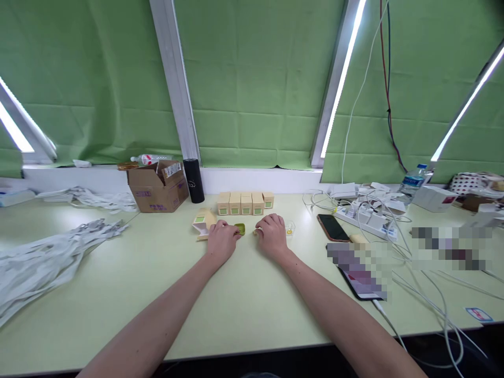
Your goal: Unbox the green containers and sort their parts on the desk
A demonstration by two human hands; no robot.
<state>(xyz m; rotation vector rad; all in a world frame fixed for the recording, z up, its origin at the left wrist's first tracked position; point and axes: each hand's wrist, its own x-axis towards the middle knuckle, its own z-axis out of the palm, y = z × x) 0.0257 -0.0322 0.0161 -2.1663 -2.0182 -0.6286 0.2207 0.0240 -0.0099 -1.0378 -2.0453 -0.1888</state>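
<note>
My left hand (221, 242) is closed near the middle of the table, with its thumb and fingertips at the edge of a small olive-green square tray (241, 229). Just behind it lies an opened cream-coloured small box (203, 218) with its flaps spread. My right hand (272, 235) is curled, its fingertips together around a small pale piece that is mostly hidden. Beside the right hand sits a clear plastic piece (290, 229) with a yellow spot. A row of several small cream boxes (241, 203) with green squares on their fronts stands beyond both hands.
At the back left are a cardboard box (155, 190) and a black cylinder (193, 181). White strips (51, 257) spread over the left side. On the right lie a dark phone (333, 228), a tablet-like device (360, 278), a power strip (366, 221) and tangled white cables.
</note>
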